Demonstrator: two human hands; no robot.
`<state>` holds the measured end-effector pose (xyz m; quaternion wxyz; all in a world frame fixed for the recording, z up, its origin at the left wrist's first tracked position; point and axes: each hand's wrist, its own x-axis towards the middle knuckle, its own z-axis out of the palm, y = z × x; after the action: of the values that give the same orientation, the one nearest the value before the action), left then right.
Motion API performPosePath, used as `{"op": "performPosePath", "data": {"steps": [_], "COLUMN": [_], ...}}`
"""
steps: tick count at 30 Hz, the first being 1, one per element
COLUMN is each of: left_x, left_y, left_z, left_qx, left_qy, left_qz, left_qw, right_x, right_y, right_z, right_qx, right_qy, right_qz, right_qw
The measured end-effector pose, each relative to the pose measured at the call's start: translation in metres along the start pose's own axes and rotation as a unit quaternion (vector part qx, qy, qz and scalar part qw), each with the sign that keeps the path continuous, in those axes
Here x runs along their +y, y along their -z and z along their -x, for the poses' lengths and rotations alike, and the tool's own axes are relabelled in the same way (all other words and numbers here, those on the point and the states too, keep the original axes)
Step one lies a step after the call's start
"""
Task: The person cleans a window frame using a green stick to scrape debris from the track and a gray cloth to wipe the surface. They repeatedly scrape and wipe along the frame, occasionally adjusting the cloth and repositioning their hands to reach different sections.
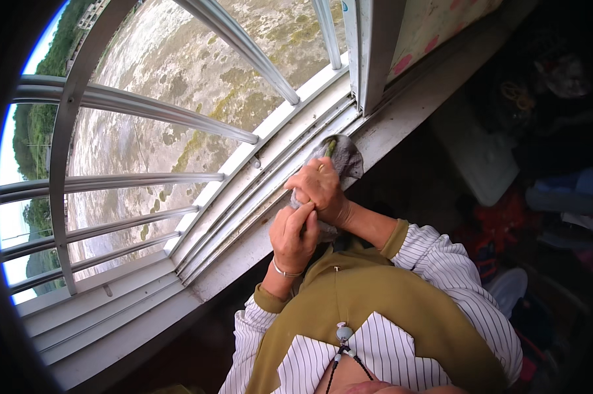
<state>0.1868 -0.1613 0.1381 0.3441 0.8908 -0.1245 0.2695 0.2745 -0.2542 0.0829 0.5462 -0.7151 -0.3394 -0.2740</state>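
Observation:
A grey cloth (349, 156) lies bunched over the window track (303, 147) and the inner sill. Against it sits a thin greenish stick-like thing (330, 147), its exact kind unclear. My right hand (321, 187), with a ring, is closed around this thing and part of the cloth. Just below and to the left, my left hand (292, 235), with a bracelet, pinches what looks like the lower end of the same thing, close against the right hand. The fingers hide most of its middle. Dirt shows along the track grooves.
Metal window bars (168, 115) rise beyond the track, with a weathered concrete surface (153, 143) outside. A window sash frame (370, 59) stands at upper right, near a flower-patterned panel (424, 34). Dim clutter, including a whitish board (483, 167), lies at right, below the inner sill (400, 123).

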Motion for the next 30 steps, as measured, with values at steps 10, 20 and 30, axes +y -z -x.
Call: {"op": "performPosePath", "data": {"steps": [10, 20, 30], "left_x": [-0.007, -0.008, 0.025], "left_y": [0.063, -0.015, 0.003], "left_z": [0.052, 0.014, 0.011], "left_qx": [0.004, -0.014, 0.005], "left_qy": [0.085, 0.085, 0.132], "left_qz": [-0.003, 0.012, -0.063], "left_qw": [0.996, 0.996, 0.989], "right_x": [-0.047, 0.026, 0.01], "right_y": [-0.036, 0.003, -0.003], "right_z": [-0.004, -0.011, -0.01], "right_qx": [-0.109, -0.12, -0.126], "right_qy": [0.041, 0.045, 0.045], "right_qz": [-0.035, 0.017, -0.132], "right_qw": [0.993, 0.992, 0.982]}}
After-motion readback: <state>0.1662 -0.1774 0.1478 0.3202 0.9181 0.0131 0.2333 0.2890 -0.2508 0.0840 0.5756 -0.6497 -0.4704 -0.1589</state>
